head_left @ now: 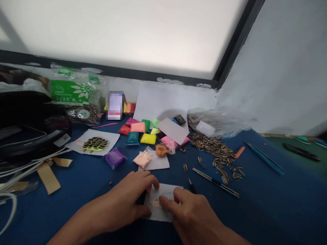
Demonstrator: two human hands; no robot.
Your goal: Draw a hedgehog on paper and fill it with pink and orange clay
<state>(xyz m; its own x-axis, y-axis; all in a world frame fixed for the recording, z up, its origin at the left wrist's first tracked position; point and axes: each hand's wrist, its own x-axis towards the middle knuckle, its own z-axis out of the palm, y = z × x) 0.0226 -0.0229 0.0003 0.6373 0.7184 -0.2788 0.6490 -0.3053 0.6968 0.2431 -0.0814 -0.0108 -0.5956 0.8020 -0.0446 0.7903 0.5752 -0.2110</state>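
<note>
A small white paper (156,215) with a pencil drawing lies on the blue table in front of me. On it is a flat patch of peach clay (155,203). My left hand (135,197) rests at the paper's left side, thumb and fingers apart, fingertips on its edge. With the index finger stretched out, my right hand (190,207) presses on the clay; its other fingers are bent and partly hidden. Just beyond the paper sits an opened bag of peach clay (142,159) on another white sheet (160,162).
Several coloured clay packets (148,139) lie farther back. Sunflower seeds (213,148), a utility knife (216,182), a pen (191,186) and a blue pen-like tool (265,159) are to the right. A seed-decorated picture (95,144), cables (33,163) and a seed bag (76,95) are left.
</note>
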